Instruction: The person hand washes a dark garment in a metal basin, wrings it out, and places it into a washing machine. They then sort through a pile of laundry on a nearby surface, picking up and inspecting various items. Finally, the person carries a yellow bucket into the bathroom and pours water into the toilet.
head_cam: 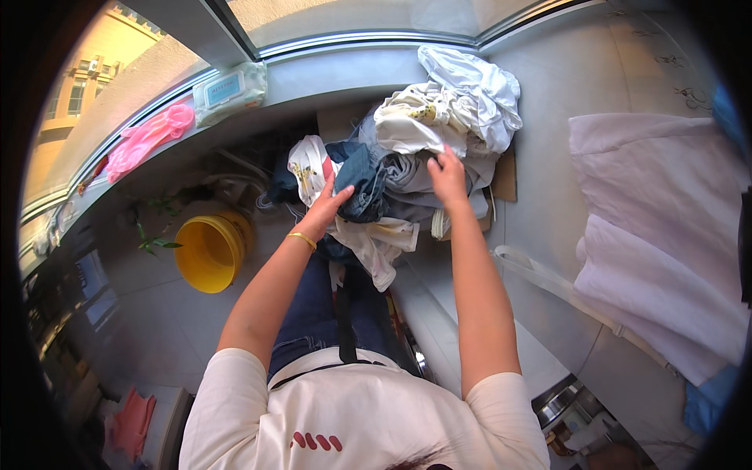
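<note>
A heap of clothes lies before me below the window. My left hand rests against a dark teal garment and a white garment with a giraffe print; its thumb and fingers are apart, and whether it grips cloth is unclear. My right hand is at the lower edge of a cream printed garment, fingers bent, the fingertips partly hidden. A white garment tops the heap at the right. Grey cloth lies between my hands. A pale printed garment hangs down towards my lap.
A yellow bucket stands on the floor at the left beside a green plant. Pink rubber gloves and a wipes pack lie on the windowsill. Pale pink cloth hangs at the right. Cardboard shows beside the heap.
</note>
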A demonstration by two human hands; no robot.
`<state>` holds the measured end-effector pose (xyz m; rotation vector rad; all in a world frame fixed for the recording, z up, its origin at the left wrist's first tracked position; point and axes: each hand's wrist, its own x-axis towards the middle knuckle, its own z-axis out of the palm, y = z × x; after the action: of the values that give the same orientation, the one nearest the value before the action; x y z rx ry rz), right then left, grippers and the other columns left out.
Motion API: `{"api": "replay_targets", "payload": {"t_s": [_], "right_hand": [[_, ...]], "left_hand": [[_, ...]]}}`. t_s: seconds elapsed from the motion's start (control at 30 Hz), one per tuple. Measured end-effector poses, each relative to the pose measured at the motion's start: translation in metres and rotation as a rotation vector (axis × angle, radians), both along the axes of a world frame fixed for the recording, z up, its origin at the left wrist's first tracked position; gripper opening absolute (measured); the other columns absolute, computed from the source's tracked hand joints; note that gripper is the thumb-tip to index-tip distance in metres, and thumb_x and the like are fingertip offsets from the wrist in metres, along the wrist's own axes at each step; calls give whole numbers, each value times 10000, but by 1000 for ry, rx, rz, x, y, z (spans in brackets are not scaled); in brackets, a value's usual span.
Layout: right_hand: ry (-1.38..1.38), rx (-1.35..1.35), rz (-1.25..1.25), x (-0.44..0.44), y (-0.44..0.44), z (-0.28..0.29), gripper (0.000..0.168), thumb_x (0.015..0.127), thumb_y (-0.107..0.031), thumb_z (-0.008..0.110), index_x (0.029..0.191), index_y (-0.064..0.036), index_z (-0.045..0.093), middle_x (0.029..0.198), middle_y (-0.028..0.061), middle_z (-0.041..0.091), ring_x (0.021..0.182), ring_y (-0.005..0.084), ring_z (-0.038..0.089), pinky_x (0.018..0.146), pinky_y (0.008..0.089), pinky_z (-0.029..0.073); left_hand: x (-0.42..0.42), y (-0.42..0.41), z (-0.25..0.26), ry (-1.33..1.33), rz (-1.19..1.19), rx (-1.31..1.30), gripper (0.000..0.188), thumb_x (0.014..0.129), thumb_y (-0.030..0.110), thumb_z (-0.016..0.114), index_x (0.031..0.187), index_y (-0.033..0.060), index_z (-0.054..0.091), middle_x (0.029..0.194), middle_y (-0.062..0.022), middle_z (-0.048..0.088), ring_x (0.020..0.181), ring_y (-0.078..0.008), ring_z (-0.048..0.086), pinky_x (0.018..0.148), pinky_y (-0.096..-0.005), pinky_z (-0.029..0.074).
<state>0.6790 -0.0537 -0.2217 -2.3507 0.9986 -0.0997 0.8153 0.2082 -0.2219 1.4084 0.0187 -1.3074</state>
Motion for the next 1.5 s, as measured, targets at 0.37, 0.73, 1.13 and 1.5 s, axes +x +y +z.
{"api": "replay_targets", "payload": {"t_s": [0.37,0.73,1.13,1.5], "right_hand": [[-760,1078,576,-1,124,230,262,781,-229,717,716,22,688,988,140,686,1018,295,595,950,406,409],[-301,935,-51,-99,135,151,175,842,-94,664,736,44,642,925,61,621,744,88,530,643,229,423],[-66,480,19,-142,146,132,180,742,-140,752,698,4,653,811,53,566,700,174,547,603,278,423],[82,130,-44,-164,138,63,120,773,-167,709,830,-66,677,975,64,606,909,262,581,796,363,468]], "left_hand": [[22,-9,117,820,265,-551,667,925,521,488,1390,57,370,1332,-135,502,1223,-263,500,1031,-380,408],[29,57,149,-112,356,-225,580,856,78,662,1355,56,368,1262,-77,533,1154,-170,515,992,-311,397],[7,84,80,-219,504,-46,343,830,-15,628,1158,48,548,986,-25,632,868,-118,583,802,-265,470],[7,59,17,-907,-376,296,780,775,286,736,1298,-110,314,1279,-337,414,1219,-437,427,1007,-415,376]]}}
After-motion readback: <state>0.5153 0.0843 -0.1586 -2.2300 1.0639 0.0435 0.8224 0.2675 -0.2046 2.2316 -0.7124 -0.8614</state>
